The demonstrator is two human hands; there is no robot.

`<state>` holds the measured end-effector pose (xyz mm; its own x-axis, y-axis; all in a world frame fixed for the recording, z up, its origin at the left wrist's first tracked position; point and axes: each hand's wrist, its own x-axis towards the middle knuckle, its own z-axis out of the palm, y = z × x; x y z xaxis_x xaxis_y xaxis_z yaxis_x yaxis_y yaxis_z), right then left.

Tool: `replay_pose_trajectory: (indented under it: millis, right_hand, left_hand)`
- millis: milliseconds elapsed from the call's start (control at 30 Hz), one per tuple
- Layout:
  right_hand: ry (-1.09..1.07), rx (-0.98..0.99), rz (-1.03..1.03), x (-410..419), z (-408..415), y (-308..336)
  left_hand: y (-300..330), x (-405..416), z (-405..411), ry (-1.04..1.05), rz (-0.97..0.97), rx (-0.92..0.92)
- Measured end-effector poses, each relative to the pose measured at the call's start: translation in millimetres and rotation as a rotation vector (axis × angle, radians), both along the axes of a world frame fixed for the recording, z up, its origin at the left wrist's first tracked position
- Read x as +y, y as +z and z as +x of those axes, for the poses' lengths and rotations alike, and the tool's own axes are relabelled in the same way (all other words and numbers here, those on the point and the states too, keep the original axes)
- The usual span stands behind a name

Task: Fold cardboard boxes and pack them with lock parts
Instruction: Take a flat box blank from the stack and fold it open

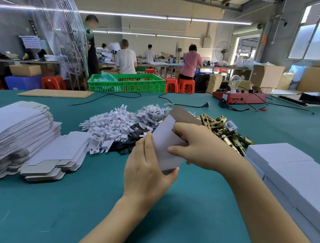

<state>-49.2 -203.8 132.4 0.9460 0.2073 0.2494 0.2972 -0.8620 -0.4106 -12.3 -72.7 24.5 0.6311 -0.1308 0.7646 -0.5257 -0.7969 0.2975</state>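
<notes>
Both hands hold a half-folded white box above the middle of the green surface; left hand pinches its lower corner; right hand curls around its upper side; flat boxes stack at the left edge; brass lock parts lie behind.

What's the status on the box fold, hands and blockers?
Left hand and right hand both grip the white box, half-formed, held above the table. Nothing in the way.
</notes>
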Motion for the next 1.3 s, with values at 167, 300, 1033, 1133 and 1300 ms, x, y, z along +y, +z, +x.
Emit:
replay_pose_trajectory:
  millis: [167,300,1033,1133,1300]
  right_hand:
    - [0.036,-0.067,0.03,2.2,0.1,-1.6]
    - [0.039,-0.124,0.011,3.0,1.4,-3.4]
    - [-0.148,-0.678,0.382,-0.1,5.1,-2.1]
    - [-0.409,-0.809,0.479,0.9,9.5,-5.7]
    - [-0.333,-0.416,0.669,21.8,17.4,-24.8]
  left_hand:
    - [3.9,-0.1,-1.2,-0.019,-0.043,-0.005]
    - [3.5,-0.7,-3.1,-0.06,-0.069,-0.006]
    - [21.8,3.8,0.1,-0.558,-0.765,0.459]
    - [25.9,2.0,-1.5,-0.583,-0.878,0.505]
    - [28.6,-6.1,-8.3,-0.673,-1.028,0.549]
